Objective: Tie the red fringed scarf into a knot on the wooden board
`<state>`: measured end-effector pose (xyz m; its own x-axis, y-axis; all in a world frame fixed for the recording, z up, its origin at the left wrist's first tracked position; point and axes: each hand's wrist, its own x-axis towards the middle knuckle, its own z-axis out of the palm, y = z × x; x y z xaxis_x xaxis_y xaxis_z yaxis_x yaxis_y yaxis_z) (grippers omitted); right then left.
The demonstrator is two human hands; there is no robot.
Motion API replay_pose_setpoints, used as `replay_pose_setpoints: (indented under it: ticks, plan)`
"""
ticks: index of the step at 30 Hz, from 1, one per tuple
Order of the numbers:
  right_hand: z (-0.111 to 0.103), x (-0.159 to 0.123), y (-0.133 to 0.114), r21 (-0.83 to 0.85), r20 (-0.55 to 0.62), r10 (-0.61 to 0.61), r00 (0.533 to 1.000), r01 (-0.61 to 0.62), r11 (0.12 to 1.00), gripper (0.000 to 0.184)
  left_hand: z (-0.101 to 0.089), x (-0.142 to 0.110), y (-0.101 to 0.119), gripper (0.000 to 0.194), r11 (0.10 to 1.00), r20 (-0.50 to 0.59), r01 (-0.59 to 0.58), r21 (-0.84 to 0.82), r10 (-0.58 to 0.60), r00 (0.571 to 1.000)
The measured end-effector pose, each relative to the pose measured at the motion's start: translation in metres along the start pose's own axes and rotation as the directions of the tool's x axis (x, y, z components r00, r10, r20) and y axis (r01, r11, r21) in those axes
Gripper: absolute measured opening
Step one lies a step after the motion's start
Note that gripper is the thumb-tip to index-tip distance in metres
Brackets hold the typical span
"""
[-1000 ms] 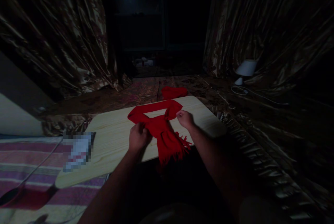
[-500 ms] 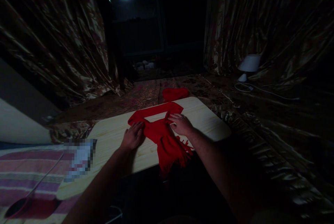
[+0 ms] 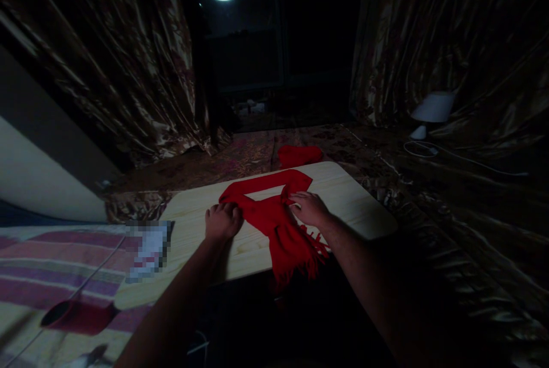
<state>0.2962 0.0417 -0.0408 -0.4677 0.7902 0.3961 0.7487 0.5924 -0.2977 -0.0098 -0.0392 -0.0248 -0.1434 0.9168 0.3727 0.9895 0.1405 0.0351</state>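
A red scarf with a fringed end lies on the pale wooden table, looped at the far side and crossed in the middle. Its fringe hangs over the near edge. My left hand is at the left side of the loop, fingers curled over the cloth, their tips hidden. Against the right side of the loop rests my right hand, its fingers stretched out and touching the fabric.
Beyond the table lies another red cloth item. A blurred white packet sits at the table's left. A red cylindrical object lies on the striped bedding. A white lamp stands back right, its cord trailing.
Both hands first pinched near the scarf's loop, then flattened on it. Since then my left hand's fingers have curled, while my right hand stays laid on the cloth. The view has shifted slightly.
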Motion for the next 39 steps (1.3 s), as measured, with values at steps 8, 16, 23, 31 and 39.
replay_pose_setpoints:
  ticks: [8, 16, 23, 31, 39]
  plan:
    - [0.013, 0.015, 0.019, 0.056, -0.211, 0.101, 0.972, -0.091, 0.994, 0.032, 0.028, 0.042, -0.037, 0.045, 0.991, 0.003, -0.08, -0.111, 0.081, 0.997]
    - [0.017, 0.058, 0.062, -0.073, -0.107, 0.449, 0.887, -0.457, 0.886, 0.039, 0.036, 0.059, -0.035, 0.046, 0.986, 0.078, 0.031, -0.166, -0.018, 0.997]
    - [0.024, 0.09, 0.079, 0.098, -0.071, 0.278, 0.958, -0.27, 0.958, 0.034, 0.043, 0.066, -0.042, 0.048, 0.96, 0.041, 0.054, -0.276, -0.044, 0.998]
    - [0.028, 0.097, 0.067, 0.026, -0.218, 0.187, 0.958, -0.185, 0.982, 0.054, 0.041, 0.066, -0.045, 0.043, 0.861, -0.024, 0.116, -0.495, -0.146, 0.989]
    - [0.021, 0.093, 0.06, -0.026, -0.144, 0.13, 0.981, -0.135, 0.991, 0.021, 0.035, 0.063, -0.044, 0.035, 0.85, -0.054, 0.252, -0.463, -0.31, 0.949]
